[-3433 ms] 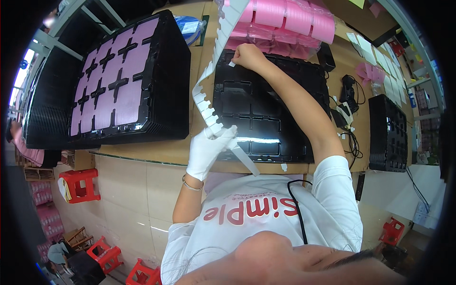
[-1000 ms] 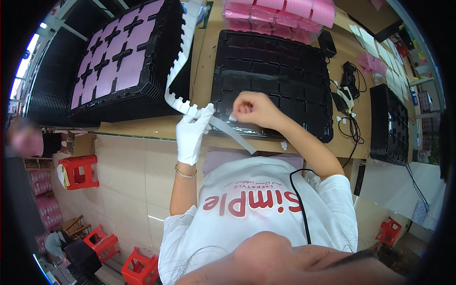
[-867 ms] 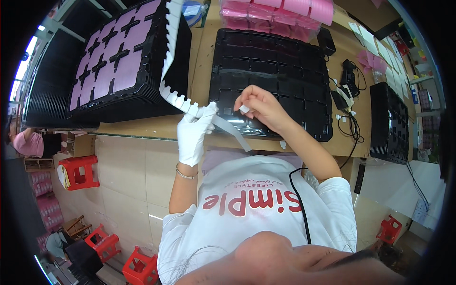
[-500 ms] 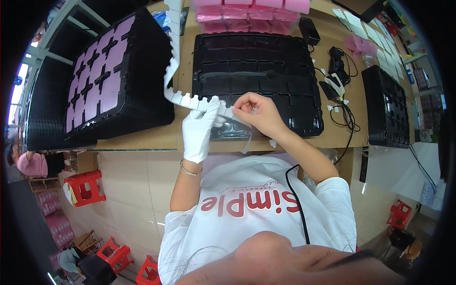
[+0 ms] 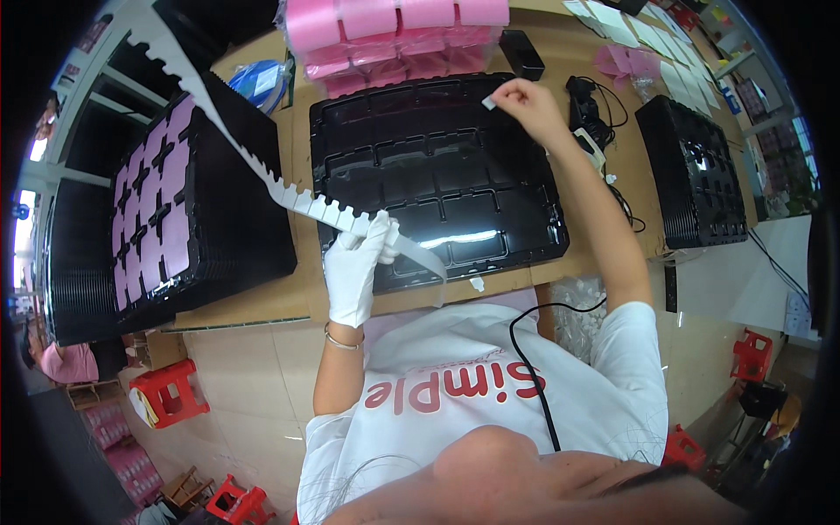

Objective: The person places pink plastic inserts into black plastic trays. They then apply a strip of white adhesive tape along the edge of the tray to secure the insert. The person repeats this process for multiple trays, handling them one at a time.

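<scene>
A white cotton glove covers my left hand (image 5: 353, 273), which is closed on a long white strip of stickers (image 5: 308, 205). The strip runs up to the far left, its edge lined with small tabs, and a bare end hangs past the fingers toward me. My bare right hand (image 5: 534, 109) is reached out over the far right corner of a shiny black plastic tray (image 5: 420, 175). Pinched between its thumb and fingertips is a small white sticker (image 5: 489, 102). Whether the sticker touches the tray I cannot tell.
Pink wrapped bundles (image 5: 394, 31) lie behind the tray. A tall stack of black trays with pink pieces (image 5: 157, 201) stands at left, another black stack (image 5: 696, 175) at right. Cables and a black adapter (image 5: 582, 101) sit beside my right arm. A white scrap (image 5: 477, 283) lies at the near edge.
My right hand has moved from the strip beside my left hand to the tray's far right corner, carrying a small white sticker. The strip now slants further left. The whole view has shifted.
</scene>
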Motion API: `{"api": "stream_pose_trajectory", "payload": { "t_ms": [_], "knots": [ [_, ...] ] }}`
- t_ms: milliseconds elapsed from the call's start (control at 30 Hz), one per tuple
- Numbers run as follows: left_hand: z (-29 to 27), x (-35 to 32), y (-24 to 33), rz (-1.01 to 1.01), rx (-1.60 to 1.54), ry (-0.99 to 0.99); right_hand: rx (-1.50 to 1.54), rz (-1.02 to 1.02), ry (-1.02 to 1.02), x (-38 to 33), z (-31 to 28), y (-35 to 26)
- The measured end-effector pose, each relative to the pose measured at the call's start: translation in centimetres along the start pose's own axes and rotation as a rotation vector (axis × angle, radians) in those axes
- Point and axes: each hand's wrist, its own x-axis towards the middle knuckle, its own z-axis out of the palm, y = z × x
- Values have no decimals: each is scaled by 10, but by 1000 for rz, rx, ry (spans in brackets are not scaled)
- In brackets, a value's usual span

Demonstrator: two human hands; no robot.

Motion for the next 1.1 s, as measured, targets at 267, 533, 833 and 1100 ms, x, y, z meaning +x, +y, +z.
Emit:
{"api": "stream_pose_trajectory", "payload": {
  "t_ms": [267, 533, 833, 1100],
  "knots": [
    [-3, -1, -2, -28, -5, -23, -521, 118, -69, 58, -1, 39],
    [-4, 0, -4, -10, -25, -15, -455, 24, -137, 42, 9, 23],
    [6, -11, -5, 7, -75, -33, 1134, 518, -195, -105, 41, -61],
    [32, -21, -11, -36, -205, -130, 551, 345, -220, -171, 88, -116]
  ]
}}
